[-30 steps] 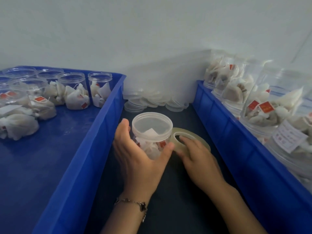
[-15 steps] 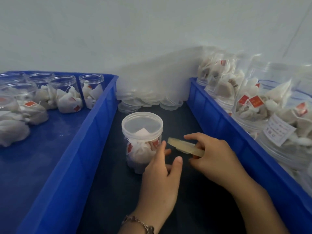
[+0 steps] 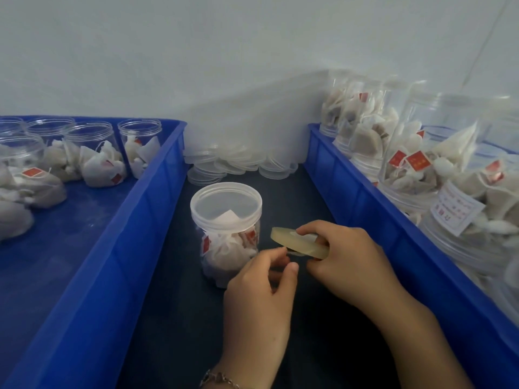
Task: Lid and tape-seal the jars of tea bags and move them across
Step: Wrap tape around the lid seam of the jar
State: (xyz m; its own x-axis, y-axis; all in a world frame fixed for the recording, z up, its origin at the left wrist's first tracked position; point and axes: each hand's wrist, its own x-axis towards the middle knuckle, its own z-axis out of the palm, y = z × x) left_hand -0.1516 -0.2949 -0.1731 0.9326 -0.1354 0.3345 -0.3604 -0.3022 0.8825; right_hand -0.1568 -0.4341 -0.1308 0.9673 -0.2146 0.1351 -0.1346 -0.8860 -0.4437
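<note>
A clear jar of tea bags stands on the dark table between the two crates, with a translucent lid on it. To its right my right hand grips a roll of clear tape, held a little above the table. My left hand is just in front of the jar, its thumb and fingers pinched at the roll's near edge, where the tape's end seems to be. The left hand is apart from the jar.
The blue crate on the left holds several open jars of tea bags. The blue crate on the right is packed with lidded, labelled jars. Loose lids lie in a heap by the wall.
My left hand has let go of the jar and come to the tape roll. My right hand has lifted the roll off the table beside the jar.
</note>
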